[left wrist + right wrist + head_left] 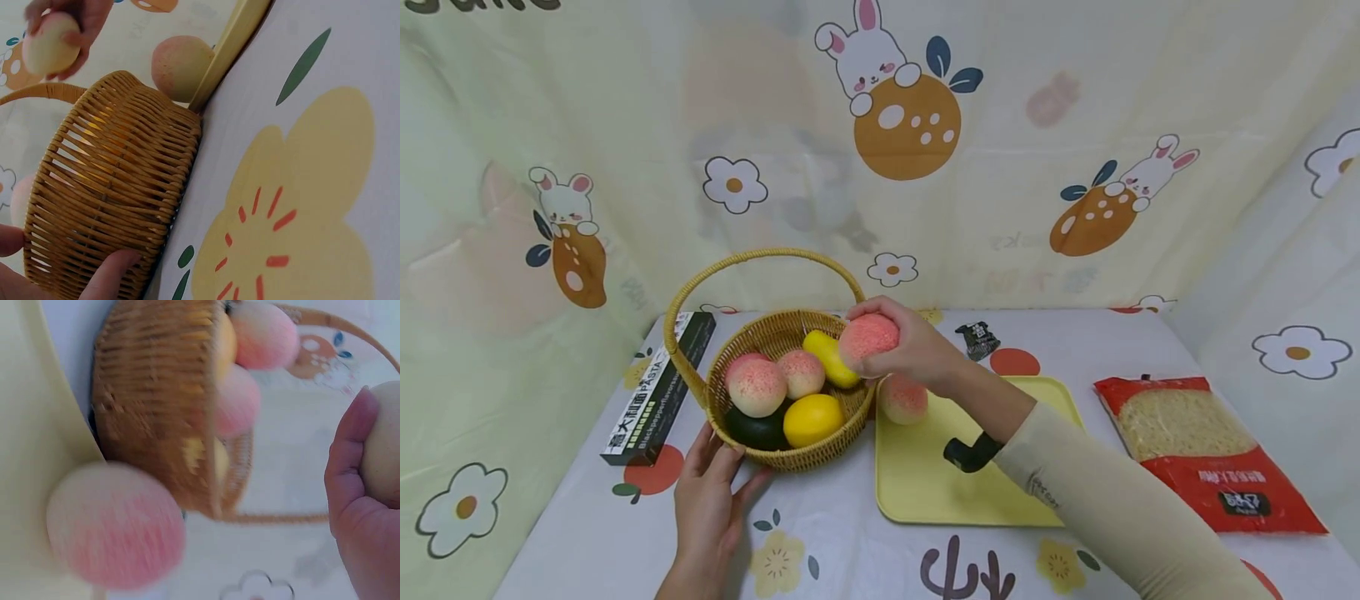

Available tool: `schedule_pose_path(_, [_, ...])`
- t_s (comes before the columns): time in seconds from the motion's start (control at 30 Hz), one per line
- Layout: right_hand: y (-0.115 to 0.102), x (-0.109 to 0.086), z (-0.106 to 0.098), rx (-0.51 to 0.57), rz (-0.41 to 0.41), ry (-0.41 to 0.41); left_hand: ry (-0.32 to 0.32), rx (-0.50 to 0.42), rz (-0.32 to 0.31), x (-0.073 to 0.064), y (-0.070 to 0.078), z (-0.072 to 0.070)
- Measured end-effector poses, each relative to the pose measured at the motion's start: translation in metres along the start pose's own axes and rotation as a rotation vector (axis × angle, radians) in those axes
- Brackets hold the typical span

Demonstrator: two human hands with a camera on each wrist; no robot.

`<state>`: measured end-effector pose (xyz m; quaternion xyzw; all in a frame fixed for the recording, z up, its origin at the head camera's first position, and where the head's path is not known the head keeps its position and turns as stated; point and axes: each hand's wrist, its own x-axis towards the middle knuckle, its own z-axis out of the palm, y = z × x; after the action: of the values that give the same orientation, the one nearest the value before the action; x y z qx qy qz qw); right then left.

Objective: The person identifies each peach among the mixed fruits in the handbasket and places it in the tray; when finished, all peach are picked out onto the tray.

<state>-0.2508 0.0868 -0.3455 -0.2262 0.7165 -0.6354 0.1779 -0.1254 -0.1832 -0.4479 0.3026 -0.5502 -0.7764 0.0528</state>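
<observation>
In the head view my right hand (906, 346) grips a pink peach (868, 340) above the right rim of the wicker basket (842, 440). My left hand (711, 492) rests against the basket's front left side; in the left wrist view its thumb (112, 275) touches the woven wall. Inside the basket lie peaches (758, 387), a yellow lemon (814, 419), a long yellow fruit (831, 358) and a dark green fruit (756, 429), partly hidden. Another peach (904, 400) sits on the yellow tray (925, 492), close beside the basket.
A black pasta box (662, 392) lies left of the basket, whose tall handle (767, 252) arches above it. Far right is a red bag (1210, 454) with pale contents. A small black packet (977, 340) lies behind the tray. A printed curtain (985, 225) hangs at the back.
</observation>
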Motion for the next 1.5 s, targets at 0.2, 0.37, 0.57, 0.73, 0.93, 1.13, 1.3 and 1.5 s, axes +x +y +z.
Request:
schedule_pose_path(0.2, [-0.009, -0.022, -0.036, -0.011, -0.024, 0.11, 0.0, -0.001, -0.004, 0.001, 0.0, 0.0])
schedule_pose_path(0.37, [-0.003, -0.038, -0.062, -0.067, -0.006, 0.165, -0.004, -0.001, -0.007, 0.001, 0.002, 0.0])
schedule_pose_path(0.57, [0.012, -0.06, -0.089, -0.087, 0.041, 0.212, -0.011, -0.007, -0.007, 0.0, 0.0, 0.0])
schedule_pose_path(0.73, [0.032, -0.086, -0.11, -0.107, 0.085, 0.253, -0.013, 0.004, -0.023, -0.002, -0.005, -0.001])
schedule_pose_path(0.93, [0.067, -0.102, -0.124, -0.118, 0.14, 0.266, -0.002, 0.025, -0.027, -0.002, -0.003, -0.004])
schedule_pose_path(1.13, [0.087, -0.1, -0.122, -0.135, 0.182, 0.254, 0.0, 0.026, -0.031, -0.001, 0.0, -0.002])
schedule_pose_path(1.3, [0.096, -0.088, -0.11, -0.154, 0.213, 0.222, 0.005, 0.02, -0.024, -0.001, 0.001, -0.001])
schedule_pose_path(1.5, [0.101, -0.074, -0.098, -0.163, 0.263, 0.207, -0.005, 0.0, -0.016, -0.001, 0.002, 0.0])
